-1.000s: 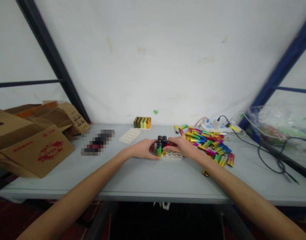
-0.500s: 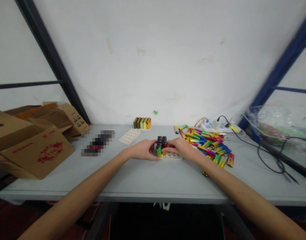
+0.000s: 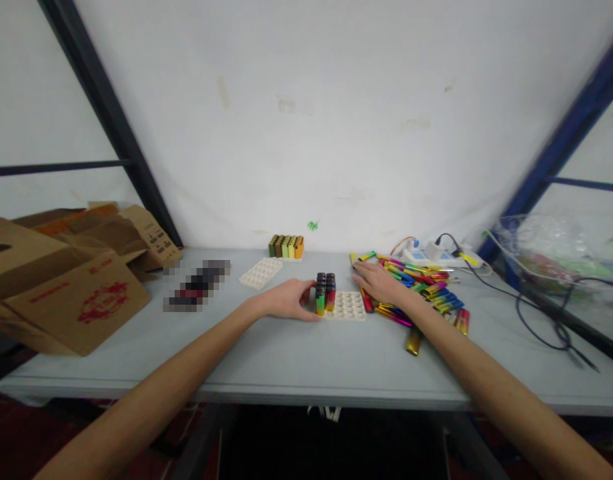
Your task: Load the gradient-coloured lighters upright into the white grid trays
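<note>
My left hand (image 3: 289, 299) is curved around the left end of a white tray (image 3: 351, 307) with round pockets, thumb at the front and fingers behind. Two columns of upright lighters (image 3: 325, 292) with black tops fill the tray's left part; the nearest ones are green-yellow and red. The tray's right part shows bare pockets. My right hand (image 3: 379, 281) lies over the left side of a pile of shiny multicoloured lighters (image 3: 443, 297), its fingers stretched out. Whether its fingertips touch a particular lighter cannot be made out.
At the back stands a filled block of lighters (image 3: 286, 247), beside a second white tray (image 3: 261, 273). An open cardboard box (image 3: 86, 293) sits on the left, near a pixelated dark patch. A power strip (image 3: 433, 255), black cable (image 3: 523, 303) and plastic bags (image 3: 551, 247) are on the right.
My right hand has left the tray and moved right onto the pile. A red lighter now shows upright at the front of the second column. My left hand has stayed put.
</note>
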Demonstrator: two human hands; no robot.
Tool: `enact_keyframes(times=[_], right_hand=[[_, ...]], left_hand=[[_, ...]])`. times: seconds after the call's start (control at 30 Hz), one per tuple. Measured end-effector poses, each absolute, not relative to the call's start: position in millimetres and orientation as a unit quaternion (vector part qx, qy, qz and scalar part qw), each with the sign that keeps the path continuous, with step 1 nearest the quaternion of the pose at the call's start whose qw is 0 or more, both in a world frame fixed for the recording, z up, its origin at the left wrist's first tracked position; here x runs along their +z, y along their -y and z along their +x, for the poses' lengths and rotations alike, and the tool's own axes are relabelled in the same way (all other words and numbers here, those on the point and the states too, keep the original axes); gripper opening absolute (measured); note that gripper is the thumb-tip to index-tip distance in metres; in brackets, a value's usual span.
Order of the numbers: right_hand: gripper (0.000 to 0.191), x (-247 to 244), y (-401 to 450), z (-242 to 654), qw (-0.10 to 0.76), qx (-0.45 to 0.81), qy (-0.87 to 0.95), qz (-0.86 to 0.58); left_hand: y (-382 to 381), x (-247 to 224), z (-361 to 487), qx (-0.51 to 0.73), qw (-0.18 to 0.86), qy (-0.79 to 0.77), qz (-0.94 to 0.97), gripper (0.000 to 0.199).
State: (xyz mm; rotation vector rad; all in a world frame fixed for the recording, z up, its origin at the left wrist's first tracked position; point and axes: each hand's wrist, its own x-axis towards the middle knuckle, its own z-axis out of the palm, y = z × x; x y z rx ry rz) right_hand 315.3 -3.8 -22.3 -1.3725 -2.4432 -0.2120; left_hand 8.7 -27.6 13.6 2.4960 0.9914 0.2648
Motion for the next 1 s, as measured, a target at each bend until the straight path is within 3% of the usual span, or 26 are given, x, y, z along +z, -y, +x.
enact_keyframes(times=[0.1, 0.37, 0.67, 0.73, 0.87, 1.0], right_hand=[[0.043, -21, 7, 315, 0.131, -0.059, 0.862, -0.487], [0.027, -2, 12, 300, 0.182, -0.055, 0.856, -0.480], [0.019, -12, 8, 296, 0.123, -0.068, 0.862, -0.487], [0.022, -13, 7, 297, 0.136, -0.045, 0.870, -0.473], [0.050, -15, 5, 298, 0.168, -0.018, 0.882, -0.441], [0.031, -12, 6, 292, 0.138, -0.008, 0.882, -0.450]], left_hand=[[28, 14, 9, 0.093, 0.223, -0.364, 0.900, 0.058], [31, 17, 9, 0.091, 0.221, -0.362, 0.901, 0.057], [30, 17, 9, 0.089, 0.211, -0.362, 0.904, 0.057], [30, 17, 9, 0.090, 0.210, -0.363, 0.903, 0.057], [31, 18, 9, 0.090, 0.209, -0.363, 0.903, 0.056], [30, 18, 9, 0.083, 0.214, -0.368, 0.901, 0.056]])
